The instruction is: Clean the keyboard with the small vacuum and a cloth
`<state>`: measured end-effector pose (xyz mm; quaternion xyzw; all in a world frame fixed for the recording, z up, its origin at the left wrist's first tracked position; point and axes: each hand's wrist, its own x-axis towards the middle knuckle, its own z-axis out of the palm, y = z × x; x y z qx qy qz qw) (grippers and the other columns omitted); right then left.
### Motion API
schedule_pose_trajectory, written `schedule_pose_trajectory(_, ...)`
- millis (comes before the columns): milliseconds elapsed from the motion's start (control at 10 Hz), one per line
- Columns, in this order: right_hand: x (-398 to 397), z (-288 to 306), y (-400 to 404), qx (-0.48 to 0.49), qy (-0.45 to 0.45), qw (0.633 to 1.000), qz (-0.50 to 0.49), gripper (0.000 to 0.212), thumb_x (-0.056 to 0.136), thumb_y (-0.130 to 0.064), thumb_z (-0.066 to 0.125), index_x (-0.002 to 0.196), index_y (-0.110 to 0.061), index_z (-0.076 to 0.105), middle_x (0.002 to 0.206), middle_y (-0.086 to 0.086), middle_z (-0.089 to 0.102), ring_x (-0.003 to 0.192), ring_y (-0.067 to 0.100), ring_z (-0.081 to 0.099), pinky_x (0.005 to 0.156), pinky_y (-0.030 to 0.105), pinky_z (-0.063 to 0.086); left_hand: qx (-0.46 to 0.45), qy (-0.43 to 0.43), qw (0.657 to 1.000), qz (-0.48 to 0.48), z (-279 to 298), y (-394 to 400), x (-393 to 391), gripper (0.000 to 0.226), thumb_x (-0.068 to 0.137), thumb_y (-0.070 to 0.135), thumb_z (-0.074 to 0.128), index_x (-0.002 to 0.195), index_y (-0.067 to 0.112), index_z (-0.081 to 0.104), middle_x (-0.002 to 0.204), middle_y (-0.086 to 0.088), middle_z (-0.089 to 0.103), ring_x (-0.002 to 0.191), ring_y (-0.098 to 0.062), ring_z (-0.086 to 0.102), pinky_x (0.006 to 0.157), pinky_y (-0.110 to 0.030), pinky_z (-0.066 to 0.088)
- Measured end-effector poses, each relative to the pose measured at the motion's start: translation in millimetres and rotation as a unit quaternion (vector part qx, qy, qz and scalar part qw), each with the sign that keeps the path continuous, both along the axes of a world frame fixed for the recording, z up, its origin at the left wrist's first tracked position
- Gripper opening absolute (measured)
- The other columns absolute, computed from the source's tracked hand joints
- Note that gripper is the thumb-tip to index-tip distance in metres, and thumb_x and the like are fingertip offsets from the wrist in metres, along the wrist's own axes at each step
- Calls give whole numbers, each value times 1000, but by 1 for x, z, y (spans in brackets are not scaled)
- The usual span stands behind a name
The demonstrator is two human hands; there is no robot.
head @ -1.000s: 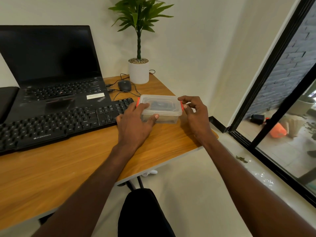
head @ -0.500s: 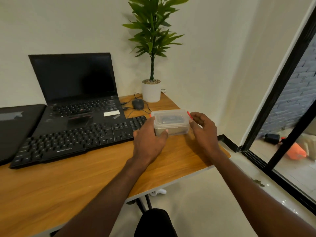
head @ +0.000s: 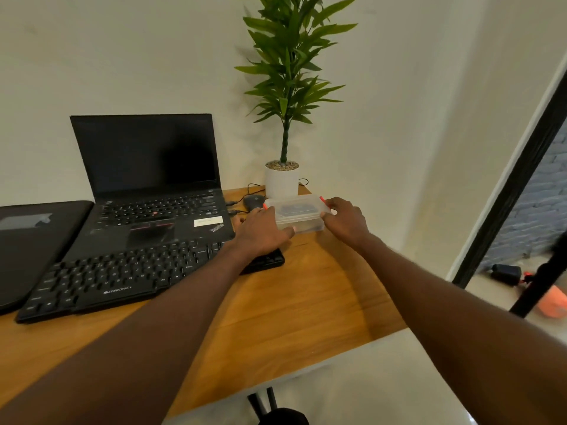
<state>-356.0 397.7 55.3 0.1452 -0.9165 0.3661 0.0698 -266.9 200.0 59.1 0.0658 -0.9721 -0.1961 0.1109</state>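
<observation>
Both hands, left hand (head: 260, 231) and right hand (head: 345, 220), grip the clear lidded container (head: 299, 213) on the bench (head: 306, 302). Keyboard (head: 138, 271) untouched; next, probably pop the red clips.

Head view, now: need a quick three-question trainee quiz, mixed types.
1. True or false: both hands grip the clear plastic box.
2. What lies directly behind the box, by the wall? A) plant pot B) laptop C) keyboard
3. Fill in: the left hand reaches over the right end of the ____.

Key
1. True: the left hand and the right hand hold opposite ends of the box.
2. A: the white plant pot stands just behind it; the laptop sits to the left.
3. keyboard, the black one in front of the laptop.
</observation>
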Motion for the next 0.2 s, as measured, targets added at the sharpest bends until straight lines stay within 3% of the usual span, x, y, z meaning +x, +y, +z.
schedule_pose_trajectory(100,-4,2,-7,35,8,999,-6,49,94,-27,60,142,-18,59,141,6,63,122,29,61,95,37,49,4,-24,1000,-18,0,-11,-4,73,98,65,61,155,23,43,156,-4,53,148,-28,41,117,-57,24)
schedule_pose_trajectory(200,-4,7,-19,37,80,995,-46,48,89,-16,61,137,-18,62,139,6,61,121,29,61,98,45,54,55,4,998,5,0,-24,-1,77,100,60,62,162,27,29,156,-4,55,146,-30,47,122,-61,18)
